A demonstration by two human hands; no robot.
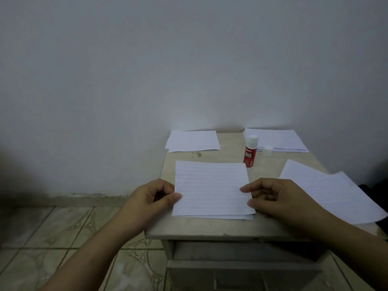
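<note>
Sheet [212,185], creased in lines running left to right, lay flat on the surface [210,227] between the hands. The left hand [151,198] pinched its left edge and the right hand [279,196] its right edge, both equally near. Beyond stood one uncapped glue stick [249,153], one cap [267,150] and three paper piles [193,141].

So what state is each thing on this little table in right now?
Creased white paper sheet: flat, pinched at both side edges.
Left hand: pinches its left edge.
Right hand: pinches its right edge.
Red glue stick: upright, uncapped.
Small white cap: off, standing beside it.
</note>
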